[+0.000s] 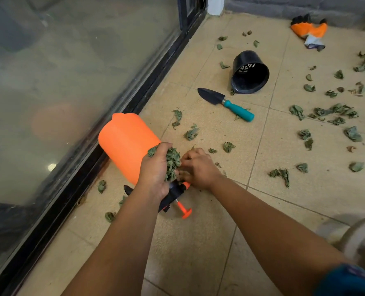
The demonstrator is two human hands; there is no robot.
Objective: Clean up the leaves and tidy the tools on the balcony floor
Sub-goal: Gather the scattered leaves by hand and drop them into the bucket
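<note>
Leaves [172, 162] bunched in L hand [155, 175]; R hand [196, 167] touching

Both hands [156, 167] [196, 167] curled, close together

Both forearms are bare down to the hands. A dark teal sleeve [348, 280] covers the right upper arm. No gloves are worn.

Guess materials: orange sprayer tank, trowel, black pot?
Sprayer tank: likely plastic, matte, uniform orange with a moulded seam.
Trowel: blade looks like dark painted or coated metal, with a silvery neck; the teal handle looks like plastic or rubber, which one is unclear.
Pot: probably thin plastic, slightly glossy black, with moulded drain slots in its base.
</note>
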